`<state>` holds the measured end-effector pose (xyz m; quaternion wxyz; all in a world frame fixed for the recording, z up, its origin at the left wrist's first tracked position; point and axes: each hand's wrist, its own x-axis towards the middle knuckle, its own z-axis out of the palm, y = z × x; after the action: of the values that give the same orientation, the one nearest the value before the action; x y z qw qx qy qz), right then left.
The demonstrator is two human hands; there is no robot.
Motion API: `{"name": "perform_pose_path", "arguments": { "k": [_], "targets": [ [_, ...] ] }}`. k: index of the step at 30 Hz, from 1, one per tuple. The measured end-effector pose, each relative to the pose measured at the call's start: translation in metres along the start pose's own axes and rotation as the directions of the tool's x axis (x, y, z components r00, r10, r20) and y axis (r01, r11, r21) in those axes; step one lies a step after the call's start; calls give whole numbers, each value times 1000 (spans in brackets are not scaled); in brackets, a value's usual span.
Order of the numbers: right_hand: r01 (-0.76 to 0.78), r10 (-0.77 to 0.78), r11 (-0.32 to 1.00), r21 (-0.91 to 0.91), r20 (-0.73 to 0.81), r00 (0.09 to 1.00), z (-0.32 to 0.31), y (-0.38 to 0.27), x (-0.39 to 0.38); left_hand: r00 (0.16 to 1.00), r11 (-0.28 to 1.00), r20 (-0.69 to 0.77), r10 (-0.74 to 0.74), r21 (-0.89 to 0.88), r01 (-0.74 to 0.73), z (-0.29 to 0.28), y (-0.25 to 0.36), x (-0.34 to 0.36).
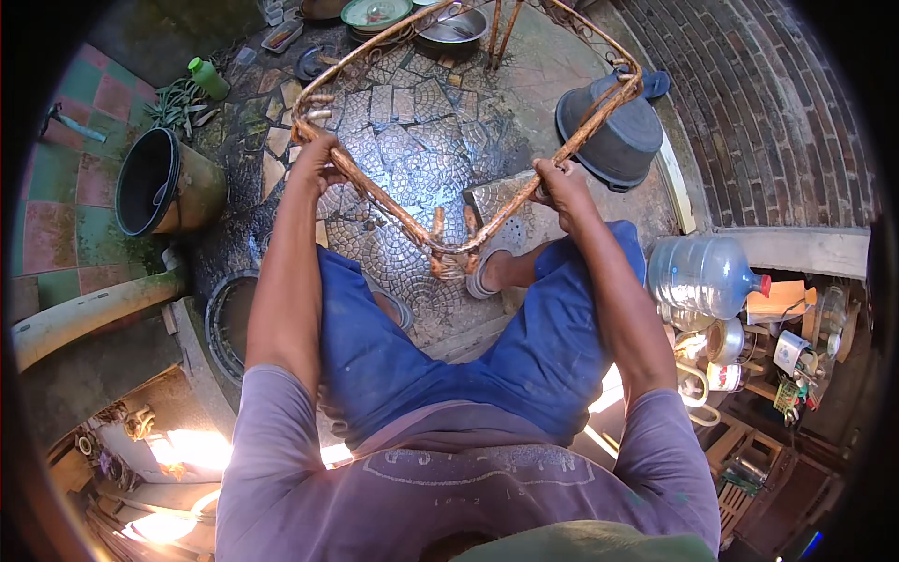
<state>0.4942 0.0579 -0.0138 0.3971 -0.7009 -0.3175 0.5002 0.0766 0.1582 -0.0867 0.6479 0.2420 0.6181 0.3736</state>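
A brown, rusty-looking metal frame [379,199] with short legs and curled scrollwork is held up in front of my knees. My left hand [316,167] is wrapped round its left side, near a corner. On the opposite side, my right hand [560,190] grips the bar with the fingers closed round it. The near corner of the frame points toward me between my legs, with short stubs hanging below it. Its far side reaches the top of the view, where part of it is cut off.
Wet, patterned stone paving [412,159] lies beneath the frame. An upturned dark tub [613,136] sits beyond my right hand. At left stand a dark bucket [201,197] and a green bottle [208,80]. Basins [453,28] are at the far edge; a large water jug [702,276] lies at right.
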Motion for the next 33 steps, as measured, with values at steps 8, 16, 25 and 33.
{"name": "perform_pose_path", "arguments": {
  "k": [8,16,25,33],
  "targets": [
    [-77,74,979,188,23,997,39,3,17,964,903,-122,238,-339,-265,13,16,19],
    [-109,88,952,285,87,992,91,5,18,923,849,-163,348,-364,-384,-7,6,27],
    [-97,85,937,336,51,995,109,4,17,993,996,-111,-46,-82,37,14,-11,-49],
    [-96,59,937,336,120,991,124,11,22,916,935,-194,351,24,-353,15,-51,-29]
  ]
}}
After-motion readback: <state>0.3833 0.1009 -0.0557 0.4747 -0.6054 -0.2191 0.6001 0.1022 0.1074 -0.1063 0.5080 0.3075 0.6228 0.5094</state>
